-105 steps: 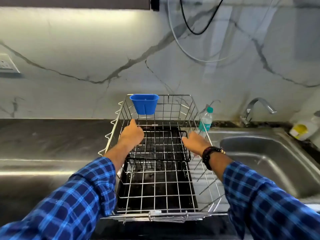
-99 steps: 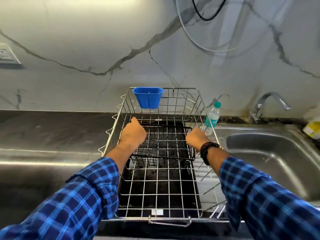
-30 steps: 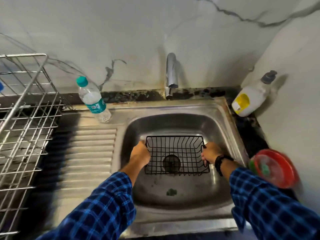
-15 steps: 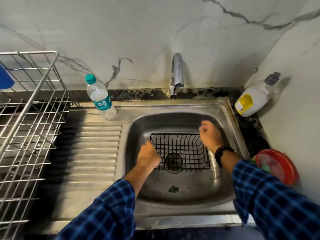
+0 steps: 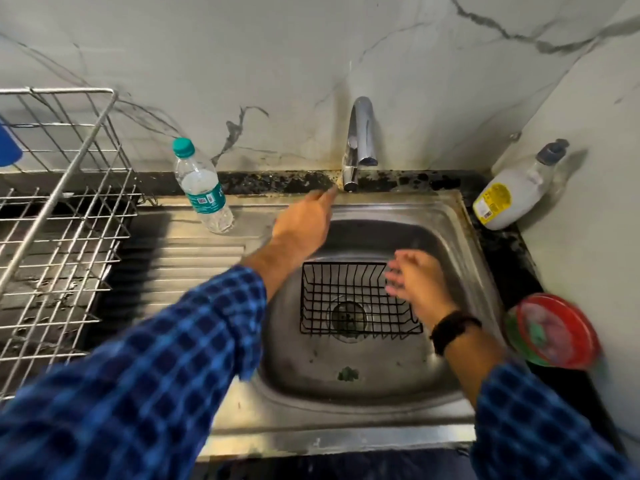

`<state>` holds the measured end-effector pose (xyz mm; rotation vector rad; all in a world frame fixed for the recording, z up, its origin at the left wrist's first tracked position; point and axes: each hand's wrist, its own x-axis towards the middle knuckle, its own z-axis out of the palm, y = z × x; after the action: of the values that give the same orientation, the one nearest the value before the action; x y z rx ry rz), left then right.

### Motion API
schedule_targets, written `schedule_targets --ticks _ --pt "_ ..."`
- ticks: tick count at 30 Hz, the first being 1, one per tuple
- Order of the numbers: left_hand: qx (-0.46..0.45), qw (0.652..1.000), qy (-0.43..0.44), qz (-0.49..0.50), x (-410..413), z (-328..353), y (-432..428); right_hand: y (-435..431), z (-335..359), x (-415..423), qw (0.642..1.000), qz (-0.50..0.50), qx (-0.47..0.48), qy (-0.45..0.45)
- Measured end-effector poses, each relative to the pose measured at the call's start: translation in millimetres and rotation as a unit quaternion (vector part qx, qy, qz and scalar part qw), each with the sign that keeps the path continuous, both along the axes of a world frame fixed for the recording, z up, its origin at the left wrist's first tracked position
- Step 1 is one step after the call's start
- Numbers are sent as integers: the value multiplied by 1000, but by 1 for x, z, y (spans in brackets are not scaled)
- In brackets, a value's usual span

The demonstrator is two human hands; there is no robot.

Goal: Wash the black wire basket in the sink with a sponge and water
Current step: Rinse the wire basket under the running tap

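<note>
The black wire basket (image 5: 346, 282), a rectangular grid of thin rods, sits upright on the floor of the brushed-steel sink (image 5: 460, 237), over the round drain (image 5: 348, 318). The left hand (image 5: 304, 223) is stretched flat and empty toward the base of the curved chrome tap (image 5: 360, 140) at 12 o'clock; the blurred right hand (image 5: 419, 282), fingers (image 5: 401, 271) loosely spread and gripping nothing, is at the basket's 3 o'clock end. A clear bottle (image 5: 201, 188) with teal cap and unreadable label stands at 10 o'clock.
</note>
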<state>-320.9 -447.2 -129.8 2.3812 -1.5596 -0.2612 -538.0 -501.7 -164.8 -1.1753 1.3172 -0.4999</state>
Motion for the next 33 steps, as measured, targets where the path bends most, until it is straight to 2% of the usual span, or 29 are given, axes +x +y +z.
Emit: schedule_targets --ticks 3,5,10,12,13,16,18,19,21,23,25,27,29,31,33 --pt "-32 987 147 49 8 18 -52 31 -25 -33 1000 11 14 1" --pt "-16 970 225 87 10 24 -80 42 -33 -46 1000 8 25 3" --pt "-30 960 238 147 -1 21 -102 51 -30 -56 1000 30 0 -1" --pt "-48 945 267 181 1 8 -103 52 -29 -55 999 43 -1 -5" --pt "-68 918 328 211 5 0 -103 52 -28 -54 999 45 1 -7" --pt "-83 791 530 293 18 -7 -94 53 -26 -47 999 39 7 -8" --pt "-60 746 571 337 22 -6 -90 56 -25 -45 999 44 8 -8" --pt "-53 743 574 341 22 -3 -88 58 -24 -44 999 49 10 -12" --pt "-49 762 557 326 20 4 -81 62 -20 -45 997 72 12 -11" --pt "-61 802 518 292 20 0 -65 64 -16 -50 994 107 5 5" --pt "-69 853 447 259 18 -13 -34 63 -7 -63 989 137 -33 41" --pt "-65 885 387 250 14 -37 5 61 6 -82 981 142 -99 86" --pt "12 908 347 235 7 -66 40 57 25 -104 964 94 -202 145" --pt "147 925 297 189 -8 -91 68 43 36 -132 917 19 -336 215" --pt "212 915 286 193 -22 -112 86 22 34 -164 882 -40 -379 276"
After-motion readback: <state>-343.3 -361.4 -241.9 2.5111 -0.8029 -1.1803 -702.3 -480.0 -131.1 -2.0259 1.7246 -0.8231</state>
